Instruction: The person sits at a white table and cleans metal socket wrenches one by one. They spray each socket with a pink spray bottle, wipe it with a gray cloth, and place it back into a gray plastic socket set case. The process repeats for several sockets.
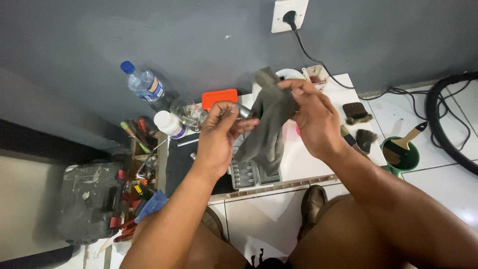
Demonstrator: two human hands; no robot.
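Left hand is pinching a small metal cylinder by the fingertips, holding it raised so its end is meeting the cloth. Right hand is gripping a grey rag, bunching it against the part, seemingly for wiping; the loose end is hanging down. Below, an open socket case is showing rows of bits. Farther right, a green tub is holding a paintbrush. A capped water bottle is lying by the wall.

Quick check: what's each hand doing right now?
Left hand: closed on a small metal part.
Right hand: closed on a grey cloth, held against the part.
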